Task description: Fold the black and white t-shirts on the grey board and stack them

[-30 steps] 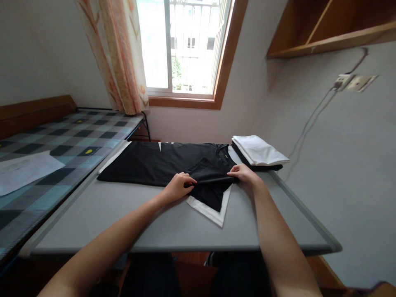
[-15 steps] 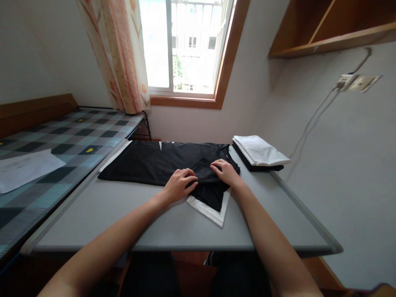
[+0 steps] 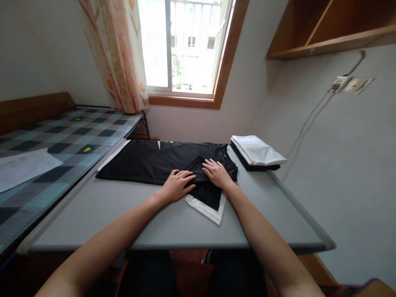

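A black T-shirt [image 3: 142,161] lies lengthwise across the grey table, its neckline toward the right. One sleeve sticks out toward me, and a white cloth edge [image 3: 206,211] shows from under it. My left hand [image 3: 178,185] rests on the near edge of the shirt by the sleeve, fingers stretched and slightly curved. On the sleeve's upper part lies my right hand [image 3: 217,174], flat with its fingers extended. Neither hand grips anything. More white shows along the shirt's left end. What lies under the black fabric is mostly hidden.
A stack of folded white and black clothes [image 3: 256,150] sits at the table's far right. To the left stands a bed with a checked mattress [image 3: 102,128] and a paper sheet [image 3: 27,168] on it. A cable [image 3: 309,119] hangs along the right wall.
My right hand has slid a little left over the sleeve, and its fingers have flattened. The left hand stays at nearly the same spot on the shirt.
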Tool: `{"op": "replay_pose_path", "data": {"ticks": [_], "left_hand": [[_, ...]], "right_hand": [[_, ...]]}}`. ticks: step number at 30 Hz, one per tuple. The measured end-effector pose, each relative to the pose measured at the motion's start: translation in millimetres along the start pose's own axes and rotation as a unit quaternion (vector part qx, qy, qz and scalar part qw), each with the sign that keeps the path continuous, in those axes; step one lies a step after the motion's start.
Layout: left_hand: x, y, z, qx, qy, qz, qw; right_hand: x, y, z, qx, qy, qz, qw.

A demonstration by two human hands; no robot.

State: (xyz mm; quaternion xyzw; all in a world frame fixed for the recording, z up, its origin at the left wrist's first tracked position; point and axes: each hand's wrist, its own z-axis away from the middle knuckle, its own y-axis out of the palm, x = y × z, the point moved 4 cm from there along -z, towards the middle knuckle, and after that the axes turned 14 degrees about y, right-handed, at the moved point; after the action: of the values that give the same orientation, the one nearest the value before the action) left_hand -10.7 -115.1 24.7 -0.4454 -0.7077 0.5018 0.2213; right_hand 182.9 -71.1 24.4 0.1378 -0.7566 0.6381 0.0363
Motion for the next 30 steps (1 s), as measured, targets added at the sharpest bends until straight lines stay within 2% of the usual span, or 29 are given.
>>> {"op": "replay_pose_path", "data": {"ticks": [4, 7, 10, 17, 25, 30], "left_hand": [[1.2, 1.2, 0.6, -0.012, 0.004, -0.008, 1.0], [2.3, 3.3, 1.0, -0.017, 0.006, -0.003, 1.0], [3.4, 5.2, 1.4, -0.018, -0.004, -0.004, 1.0], [4.1, 7.6, 1.6, -0.012, -0.016, -0.003, 1.0], [3.8, 4.7, 1.6, 0.003, -0.017, 0.012, 1.0], [3.9, 5.1, 1.4, 0.001, -0.016, 0.012, 1.0]], "right_hand": [[16.5, -0.3, 3.7, -0.014, -0.049, -0.038, 0.998], [23.7, 10.2, 5.9, 0.037, -0.065, -0.036, 0.997], [23.4, 17.4, 7.0, 0.079, -0.05, -0.011, 0.996], [7.6, 11.8, 3.2, 0.114, 0.047, 0.028, 0.992], [-35.1, 8.8, -2.0, 0.087, 0.196, 0.066, 0.974], [-51.2, 10.6, -4.5, 0.081, 0.224, 0.052, 0.97]]}}
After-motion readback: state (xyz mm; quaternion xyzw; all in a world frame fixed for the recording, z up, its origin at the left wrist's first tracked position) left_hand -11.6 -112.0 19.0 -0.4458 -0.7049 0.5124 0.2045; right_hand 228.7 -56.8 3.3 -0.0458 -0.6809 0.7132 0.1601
